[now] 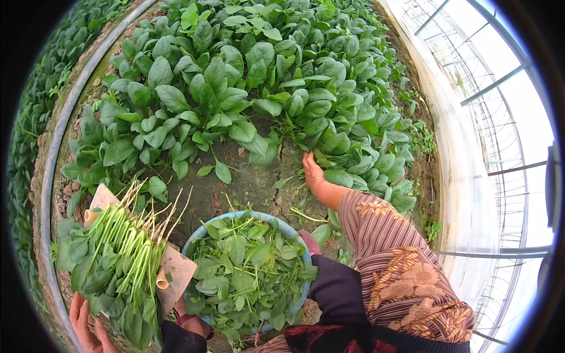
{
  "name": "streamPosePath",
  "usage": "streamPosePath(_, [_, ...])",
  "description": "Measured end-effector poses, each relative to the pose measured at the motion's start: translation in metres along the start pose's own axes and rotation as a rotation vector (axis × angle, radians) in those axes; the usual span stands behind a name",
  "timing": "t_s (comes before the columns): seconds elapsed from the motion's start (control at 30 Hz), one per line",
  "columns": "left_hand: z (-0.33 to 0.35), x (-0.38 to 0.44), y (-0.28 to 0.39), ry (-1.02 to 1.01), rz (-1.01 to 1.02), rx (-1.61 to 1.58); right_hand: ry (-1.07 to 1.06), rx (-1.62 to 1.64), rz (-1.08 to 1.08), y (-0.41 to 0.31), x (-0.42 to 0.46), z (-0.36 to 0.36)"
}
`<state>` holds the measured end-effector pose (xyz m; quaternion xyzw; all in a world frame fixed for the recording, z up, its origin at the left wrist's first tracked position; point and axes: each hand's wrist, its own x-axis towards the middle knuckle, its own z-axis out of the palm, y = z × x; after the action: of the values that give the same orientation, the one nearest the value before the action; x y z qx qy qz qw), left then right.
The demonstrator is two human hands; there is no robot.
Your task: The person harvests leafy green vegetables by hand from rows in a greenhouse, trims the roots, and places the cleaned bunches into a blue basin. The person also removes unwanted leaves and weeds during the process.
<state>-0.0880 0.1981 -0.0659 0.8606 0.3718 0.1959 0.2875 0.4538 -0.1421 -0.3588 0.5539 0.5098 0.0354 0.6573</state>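
My right hand [312,170] reaches to the base of the leafy green plants [337,145], which look like spinach, at the edge of the standing crop. Its fingertips are partly hidden by leaves, so I cannot tell whether they grip a stem. At lower left, my left hand [88,326] is beside the leaf ends of a pile of pulled spinach [119,260], fingers apart. The pile's thin pale roots point up and to the right. It lies across a flat board [178,273] with short tube-like pieces [162,279] at its sides.
A blue-rimmed round tub [304,247] heaped with loose leaves [242,269] stands between my feet; a pinkish shoe [310,242] touches its right side. Bare cracked soil [260,189] bears stray leaves. A grey hose [49,185] runs along the left; plastic sheeting [459,176] borders the right.
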Motion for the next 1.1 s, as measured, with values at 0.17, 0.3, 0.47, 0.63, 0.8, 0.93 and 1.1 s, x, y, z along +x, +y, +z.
streamPosePath(0.17, [0.002, 0.004, 0.002, -0.007, 0.000, -0.022, -0.196, -0.280, -0.339, -0.022, 0.009, -0.005])
streamPosePath(0.3, [0.001, 0.003, 0.001, -0.011, -0.003, -0.011, -0.109, -0.012, -0.148, -0.019, -0.003, -0.006])
streamPosePath(0.47, [0.001, 0.003, 0.002, -0.002, 0.002, -0.008, -0.110, 0.161, -0.050, 0.003, -0.007, -0.002])
streamPosePath(0.63, [0.000, 0.005, 0.002, -0.018, 0.004, 0.025, -0.095, 0.199, -0.341, 0.003, 0.000, 0.003])
streamPosePath(0.8, [0.001, 0.005, 0.003, -0.026, -0.012, 0.029, -0.213, 0.985, 0.146, 0.020, -0.007, 0.005])
streamPosePath(0.93, [0.002, 0.006, 0.004, -0.025, -0.008, 0.015, -0.293, 1.018, 0.105, 0.029, 0.000, 0.009])
streamPosePath(1.1, [0.001, 0.006, 0.003, -0.019, -0.019, 0.018, -0.401, 1.134, 0.096, 0.052, -0.003, -0.013])
